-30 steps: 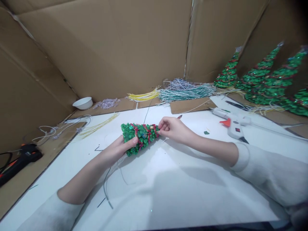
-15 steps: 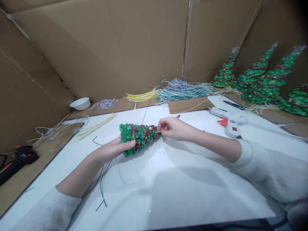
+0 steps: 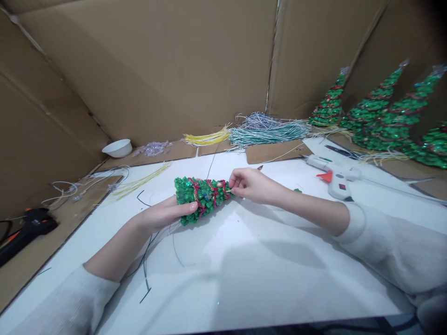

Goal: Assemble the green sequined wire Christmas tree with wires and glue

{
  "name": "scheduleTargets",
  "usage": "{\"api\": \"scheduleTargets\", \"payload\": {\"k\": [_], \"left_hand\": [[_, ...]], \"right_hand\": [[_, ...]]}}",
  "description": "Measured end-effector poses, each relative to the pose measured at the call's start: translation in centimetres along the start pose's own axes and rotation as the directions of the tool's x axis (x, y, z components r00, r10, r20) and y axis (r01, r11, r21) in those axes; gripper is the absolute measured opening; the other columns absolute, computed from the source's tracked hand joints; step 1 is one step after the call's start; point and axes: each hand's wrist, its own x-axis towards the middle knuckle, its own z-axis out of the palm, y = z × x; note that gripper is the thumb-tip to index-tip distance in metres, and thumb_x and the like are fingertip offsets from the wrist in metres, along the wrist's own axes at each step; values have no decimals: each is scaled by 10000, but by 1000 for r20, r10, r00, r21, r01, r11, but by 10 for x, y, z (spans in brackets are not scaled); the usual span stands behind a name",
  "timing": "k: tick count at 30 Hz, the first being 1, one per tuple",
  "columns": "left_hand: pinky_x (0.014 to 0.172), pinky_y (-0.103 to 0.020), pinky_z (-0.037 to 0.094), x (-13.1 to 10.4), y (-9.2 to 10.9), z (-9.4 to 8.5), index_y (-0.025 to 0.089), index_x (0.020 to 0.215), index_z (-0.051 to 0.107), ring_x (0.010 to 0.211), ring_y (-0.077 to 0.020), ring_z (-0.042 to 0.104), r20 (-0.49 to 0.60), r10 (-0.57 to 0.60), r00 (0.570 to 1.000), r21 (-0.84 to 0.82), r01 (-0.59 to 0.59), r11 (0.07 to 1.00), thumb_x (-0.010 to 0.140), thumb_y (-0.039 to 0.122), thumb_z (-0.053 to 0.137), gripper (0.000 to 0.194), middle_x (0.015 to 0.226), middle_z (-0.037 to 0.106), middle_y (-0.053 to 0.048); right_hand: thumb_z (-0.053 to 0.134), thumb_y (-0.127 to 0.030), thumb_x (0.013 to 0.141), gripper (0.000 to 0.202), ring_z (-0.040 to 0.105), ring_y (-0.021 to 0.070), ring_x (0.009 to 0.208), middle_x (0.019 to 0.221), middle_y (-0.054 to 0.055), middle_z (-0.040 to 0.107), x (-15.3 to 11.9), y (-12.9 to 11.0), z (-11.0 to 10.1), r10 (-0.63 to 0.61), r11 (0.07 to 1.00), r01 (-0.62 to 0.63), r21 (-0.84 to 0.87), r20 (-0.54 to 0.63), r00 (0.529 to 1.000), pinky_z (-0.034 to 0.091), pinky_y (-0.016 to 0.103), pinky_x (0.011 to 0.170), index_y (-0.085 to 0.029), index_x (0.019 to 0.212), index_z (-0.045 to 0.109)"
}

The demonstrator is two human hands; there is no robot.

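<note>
A small green Christmas tree [image 3: 206,200] with red garland and a gold bead lies on its side over the white table, its tip pointing right. My left hand [image 3: 171,213] is closed around its wide base, thumb on top. At the tip, my right hand [image 3: 244,185] is pinched on what looks like a thin yellow wire, of which only a short bit shows beside the fingertips. The tip itself is hidden by those fingers. Dark and pale wires [image 3: 145,267] hang or lie under my left wrist.
Bundles of green-and-white wires [image 3: 270,135] and yellow wires [image 3: 206,138] lie at the back. A white bowl [image 3: 118,149] stands back left. To the right are a white glue gun [image 3: 337,181] and several finished trees [image 3: 328,104]; a black glue gun [image 3: 31,230] lies left.
Both hands keep nearly the same hold on the tree. The right fingers have shifted slightly at its tip, and the whole view has moved a little.
</note>
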Motion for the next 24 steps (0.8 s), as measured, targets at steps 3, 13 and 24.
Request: {"api": "scheduleTargets", "payload": {"k": [3, 13, 24], "left_hand": [[909, -373, 473, 1, 1, -3, 182, 1083, 670, 1060, -294, 601, 154, 26, 988, 50, -34, 998, 702, 396, 703, 438, 1117, 670, -117], [965, -310, 433, 1, 1, -3, 226, 1265, 542, 1193, -258, 507, 284, 57, 957, 29, -68, 997, 815, 371, 598, 476, 1330, 538, -58], [975, -353, 428, 4, -2, -3, 192, 1315, 490, 1182, -290, 517, 282, 104, 954, 28, -117, 993, 793, 383, 620, 571, 1280, 577, -102]], "right_hand": [[545, -43, 709, 128, 569, 89, 485, 531, -47, 554, -2, -1, 3, 37, 997, -37, 64, 7, 999, 412, 209, 530, -164, 708, 503], [541, -50, 675, 124, 539, 104, 585, 624, -11, 591, 0, -2, -8, 17, 993, -9, -119, 61, 998, 379, 216, 556, -147, 723, 602], [486, -42, 737, 154, 558, 94, 578, 628, -23, 583, -3, 4, 5, -93, 995, 91, -41, -42, 995, 392, 212, 586, -152, 833, 534]]}}
